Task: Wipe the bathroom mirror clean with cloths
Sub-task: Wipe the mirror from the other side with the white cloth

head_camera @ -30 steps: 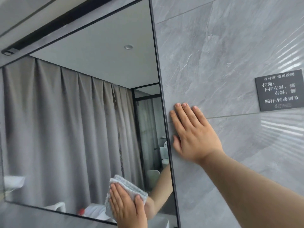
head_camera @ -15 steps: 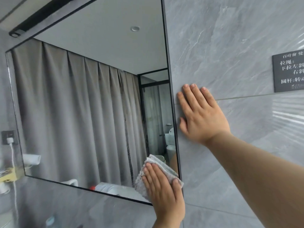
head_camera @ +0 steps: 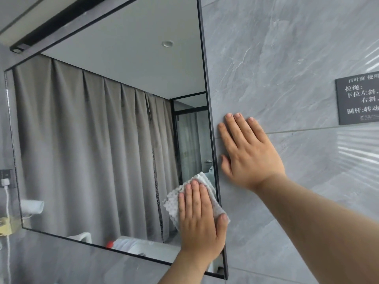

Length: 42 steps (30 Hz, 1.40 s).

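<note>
A large black-framed mirror (head_camera: 106, 124) hangs on the grey tiled wall and reflects grey curtains and a ceiling. My left hand (head_camera: 202, 222) presses a white waffle-textured cloth (head_camera: 172, 203) flat against the mirror's lower right corner, close to the frame's right edge. My right hand (head_camera: 248, 156) lies flat on the wall tile just right of the frame, fingers spread and pointing up, holding nothing.
A dark sign with white writing (head_camera: 357, 100) is fixed to the wall at the right. At the far left are a wall socket with a white plug and cable (head_camera: 6, 184) and a white hair dryer (head_camera: 32, 206). A black light strip (head_camera: 61, 21) runs above the mirror.
My left hand and the cloth moved from the mirror's bottom middle rightward and up along the right frame edge. My right hand stayed planted on the wall. The view shifted.
</note>
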Motion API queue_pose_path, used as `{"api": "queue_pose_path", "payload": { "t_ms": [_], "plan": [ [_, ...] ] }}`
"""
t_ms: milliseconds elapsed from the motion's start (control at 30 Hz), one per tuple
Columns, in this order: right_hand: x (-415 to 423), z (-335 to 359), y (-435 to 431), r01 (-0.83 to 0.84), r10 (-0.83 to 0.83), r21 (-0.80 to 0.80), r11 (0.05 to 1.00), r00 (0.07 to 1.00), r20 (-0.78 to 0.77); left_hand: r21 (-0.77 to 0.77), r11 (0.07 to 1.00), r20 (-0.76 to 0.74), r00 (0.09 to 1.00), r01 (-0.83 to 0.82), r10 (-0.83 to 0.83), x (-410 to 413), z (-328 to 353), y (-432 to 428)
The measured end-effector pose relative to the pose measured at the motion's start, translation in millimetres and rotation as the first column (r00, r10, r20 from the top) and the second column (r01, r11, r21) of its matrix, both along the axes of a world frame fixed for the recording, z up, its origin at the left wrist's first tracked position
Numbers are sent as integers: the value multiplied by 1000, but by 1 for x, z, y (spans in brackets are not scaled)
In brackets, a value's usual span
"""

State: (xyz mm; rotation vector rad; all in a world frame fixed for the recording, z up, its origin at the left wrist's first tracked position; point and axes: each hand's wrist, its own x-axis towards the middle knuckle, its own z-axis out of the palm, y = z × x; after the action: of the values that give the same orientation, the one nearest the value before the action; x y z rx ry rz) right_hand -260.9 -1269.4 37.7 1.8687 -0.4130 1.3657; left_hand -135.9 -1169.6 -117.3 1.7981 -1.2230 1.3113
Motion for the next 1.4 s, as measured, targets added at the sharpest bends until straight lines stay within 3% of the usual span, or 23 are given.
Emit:
{"api": "queue_pose_path", "payload": {
  "t_ms": [200, 367, 467, 667, 1000, 1133, 1200, 1300, 1400],
  "plan": [
    [-3, 0, -2, 21, -21, -15, 1000, 1000, -22, 141, 985, 155, 985, -100, 78, 15, 76, 11],
    [-18, 39, -3, 50, -67, -124, 991, 988, -138, 148, 977, 254, 960, -156, 115, 23, 134, 15],
    [-30, 80, -6, 22, -28, -91, 996, 998, -59, 147, 981, 246, 965, -127, 88, 23, 168, 13],
    [-19, 73, -14, -37, 39, -68, 997, 999, 27, 78, 993, 147, 986, -84, 71, 16, 234, 5],
    [-22, 76, -7, -10, 11, 34, 999, 1000, -26, 17, 997, 28, 997, -72, 72, 6, 381, 3],
    [-29, 88, -6, -12, 11, -1, 1000, 998, -67, 24, 997, 28, 997, -72, 72, -1, 415, -1],
    [-27, 121, 2, 4, -4, 14, 1000, 1000, 2, 25, 997, 26, 997, -69, 68, 0, 432, 0],
    [-1, 178, 24, -134, 121, 72, 988, 979, 167, 31, 999, 29, 999, -44, 43, 7, 456, 3],
    [29, 187, 23, -124, 102, 103, 987, 975, 199, 8, 998, 67, 996, -56, 55, 12, 469, 0]
  ]
}}
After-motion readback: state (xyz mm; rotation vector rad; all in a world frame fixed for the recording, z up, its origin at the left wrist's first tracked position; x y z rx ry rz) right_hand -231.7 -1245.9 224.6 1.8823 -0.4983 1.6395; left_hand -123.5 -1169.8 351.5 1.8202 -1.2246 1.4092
